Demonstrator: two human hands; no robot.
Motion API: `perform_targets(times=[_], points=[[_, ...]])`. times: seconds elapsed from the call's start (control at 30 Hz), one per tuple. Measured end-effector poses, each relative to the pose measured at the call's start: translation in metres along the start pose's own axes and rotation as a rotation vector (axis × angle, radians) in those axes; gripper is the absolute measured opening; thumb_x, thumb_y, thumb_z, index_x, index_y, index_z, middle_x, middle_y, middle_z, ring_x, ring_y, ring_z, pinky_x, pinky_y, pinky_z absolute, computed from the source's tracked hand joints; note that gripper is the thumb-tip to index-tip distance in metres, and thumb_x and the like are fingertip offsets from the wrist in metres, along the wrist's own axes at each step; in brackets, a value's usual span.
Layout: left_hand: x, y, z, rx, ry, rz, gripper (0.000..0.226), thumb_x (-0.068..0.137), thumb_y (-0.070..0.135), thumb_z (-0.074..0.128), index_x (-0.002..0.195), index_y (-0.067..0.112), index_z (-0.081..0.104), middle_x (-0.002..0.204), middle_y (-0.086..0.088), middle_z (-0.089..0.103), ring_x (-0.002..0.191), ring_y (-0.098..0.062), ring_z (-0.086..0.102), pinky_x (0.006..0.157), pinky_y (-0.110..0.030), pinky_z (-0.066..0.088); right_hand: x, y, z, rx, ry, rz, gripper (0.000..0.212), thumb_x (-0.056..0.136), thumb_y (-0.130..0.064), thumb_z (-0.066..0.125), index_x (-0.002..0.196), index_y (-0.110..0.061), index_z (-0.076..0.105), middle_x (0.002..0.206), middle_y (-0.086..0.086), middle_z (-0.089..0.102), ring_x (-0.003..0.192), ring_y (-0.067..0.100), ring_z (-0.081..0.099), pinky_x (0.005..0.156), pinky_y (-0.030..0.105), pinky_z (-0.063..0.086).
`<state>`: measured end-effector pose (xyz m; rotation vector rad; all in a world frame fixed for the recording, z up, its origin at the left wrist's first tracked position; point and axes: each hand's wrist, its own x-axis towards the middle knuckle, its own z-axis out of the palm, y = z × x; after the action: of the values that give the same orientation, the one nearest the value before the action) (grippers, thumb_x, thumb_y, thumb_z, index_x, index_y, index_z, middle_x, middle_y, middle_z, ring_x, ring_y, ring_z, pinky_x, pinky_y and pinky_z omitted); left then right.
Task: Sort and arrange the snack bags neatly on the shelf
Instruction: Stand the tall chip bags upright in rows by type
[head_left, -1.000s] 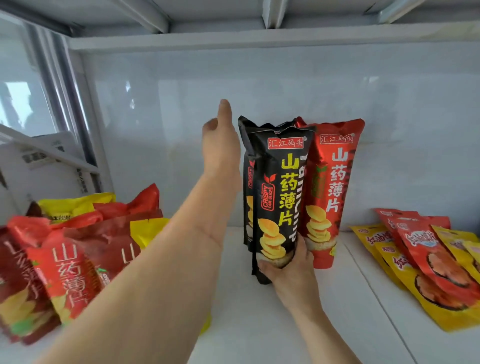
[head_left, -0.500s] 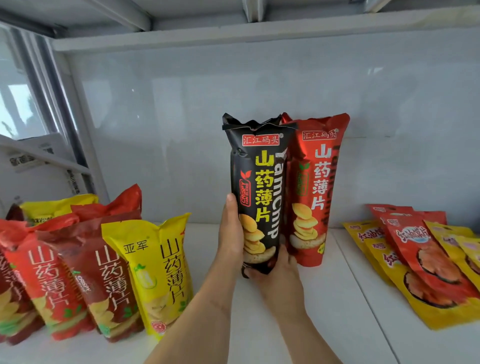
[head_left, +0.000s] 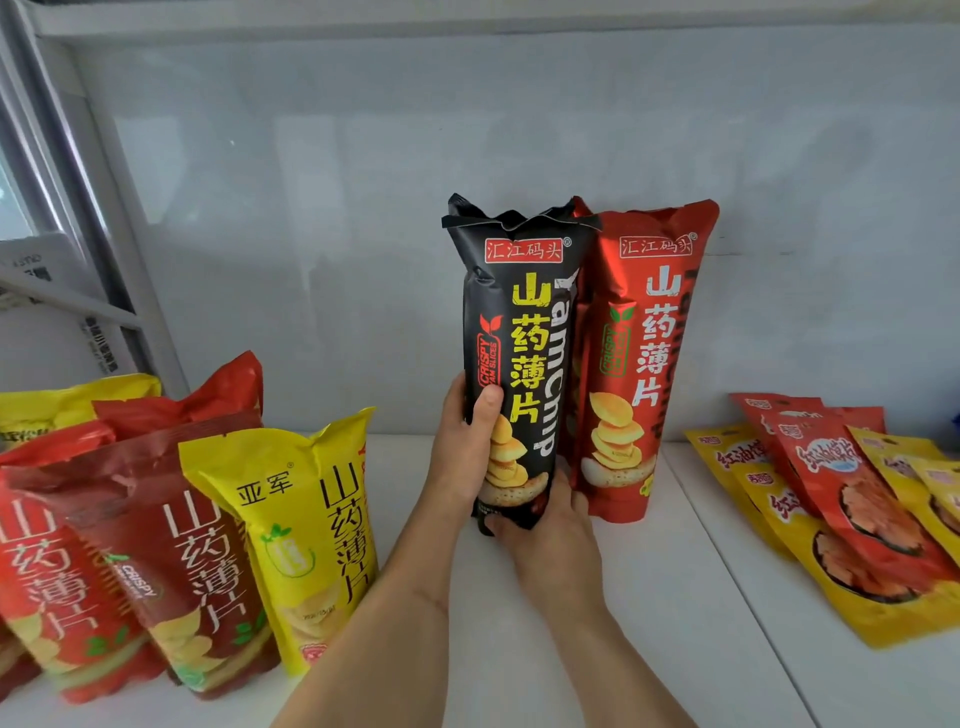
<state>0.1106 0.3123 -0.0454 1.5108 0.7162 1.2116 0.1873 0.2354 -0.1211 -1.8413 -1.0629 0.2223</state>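
A tall black yam chip bag (head_left: 524, 332) stands upright on the white shelf (head_left: 649, 623), close against a tall red yam chip bag (head_left: 649, 364) on its right. My left hand (head_left: 467, 452) grips the black bag's lower left side, thumb across its front. My right hand (head_left: 550, 540) holds the bag's bottom from the front right. Another black bag seems to stand behind the front one, mostly hidden.
A cluster of red, dark red and yellow yam chip bags (head_left: 156, 545) leans at the left front. Flat yellow and red snack packets (head_left: 852, 509) lie overlapped at the right. The grey back wall (head_left: 363, 208) stands just behind the tall bags.
My left hand came down from the top of the bags and now grips the black bag's lower left side. The bag stands straighter against the red one.
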Motion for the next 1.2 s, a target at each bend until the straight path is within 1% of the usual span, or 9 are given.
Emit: perform_targets(times=[0.2,0.43,0.57,0.73,0.83,0.9,1.0,1.1,1.2], points=[[0.008,-0.004,0.003,-0.002,-0.025,-0.021,0.067,0.072,0.077,0.047,0.123,0.035,0.057,0.114,0.008,0.071,0.104,-0.010,0.069,0.097,-0.044,0.054,0.008,-0.001,0.005,0.003,0.023,0.019,0.100,0.072,-0.044,0.080,0.152,-0.027,0.022,0.144,0.003,0.040,0.130,0.023,0.042,0.101,0.037,0.046],[0.019,-0.013,0.005,0.010,-0.018,-0.041,0.071,0.071,0.082,0.046,0.124,0.037,0.056,0.113,0.006,0.071,0.104,-0.014,0.069,0.096,-0.048,0.054,0.017,0.000,0.011,-0.020,0.058,0.044,0.101,0.073,-0.045,0.080,0.153,-0.025,0.021,0.148,0.004,0.036,0.133,0.024,0.040,0.101,0.037,0.045],[0.023,-0.017,0.007,0.018,-0.009,-0.040,0.071,0.070,0.081,0.043,0.124,0.036,0.056,0.109,0.006,0.071,0.100,-0.011,0.069,0.094,-0.043,0.056,0.019,0.000,0.014,-0.036,0.091,0.048,0.099,0.074,-0.045,0.080,0.152,-0.023,0.024,0.147,0.005,0.037,0.131,0.024,0.042,0.099,0.036,0.047],[0.025,-0.018,0.010,0.036,0.008,-0.032,0.079,0.068,0.081,0.042,0.127,0.031,0.055,0.111,0.011,0.070,0.098,-0.001,0.068,0.086,-0.028,0.054,0.021,0.000,0.015,-0.037,0.105,0.070,0.098,0.073,-0.046,0.081,0.151,-0.021,0.026,0.141,0.005,0.042,0.125,0.023,0.047,0.096,0.034,0.047],[0.023,-0.017,0.010,0.050,0.027,-0.036,0.077,0.068,0.081,0.043,0.125,0.030,0.057,0.108,0.011,0.071,0.095,-0.002,0.069,0.085,-0.028,0.055,0.020,0.000,0.016,-0.028,0.113,0.066,0.099,0.072,-0.046,0.081,0.151,-0.021,0.027,0.140,0.005,0.043,0.124,0.023,0.048,0.096,0.036,0.049],[0.019,-0.017,0.009,0.066,0.035,-0.051,0.072,0.071,0.080,0.044,0.122,0.031,0.058,0.104,0.011,0.072,0.093,-0.004,0.069,0.086,-0.030,0.056,0.020,0.000,0.016,-0.023,0.112,0.068,0.099,0.072,-0.045,0.082,0.151,-0.020,0.027,0.141,0.006,0.043,0.125,0.025,0.047,0.097,0.037,0.048],[0.011,-0.015,0.008,0.097,0.051,-0.071,0.049,0.082,0.075,0.046,0.110,0.038,0.061,0.094,0.014,0.072,0.085,-0.004,0.070,0.083,-0.031,0.056,0.018,-0.001,0.014,-0.029,0.096,0.066,0.100,0.073,-0.046,0.081,0.152,-0.019,0.025,0.142,0.009,0.042,0.127,0.027,0.046,0.098,0.038,0.048],[-0.003,-0.009,0.005,0.118,0.069,-0.066,0.028,0.098,0.060,0.044,0.108,0.040,0.061,0.095,0.017,0.071,0.085,0.007,0.067,0.076,-0.019,0.051,0.012,-0.002,0.010,-0.039,0.072,0.067,0.099,0.076,-0.042,0.080,0.153,-0.017,0.023,0.145,0.011,0.040,0.130,0.029,0.044,0.099,0.039,0.047],[-0.023,-0.006,-0.002,0.152,0.087,-0.078,0.034,0.101,0.051,0.044,0.119,0.029,0.062,0.102,0.017,0.070,0.088,0.014,0.064,0.072,-0.009,0.047,0.005,0.000,0.004,-0.011,0.056,0.066,0.093,0.078,-0.035,0.079,0.152,-0.017,0.026,0.144,0.012,0.041,0.129,0.030,0.044,0.100,0.041,0.047]])
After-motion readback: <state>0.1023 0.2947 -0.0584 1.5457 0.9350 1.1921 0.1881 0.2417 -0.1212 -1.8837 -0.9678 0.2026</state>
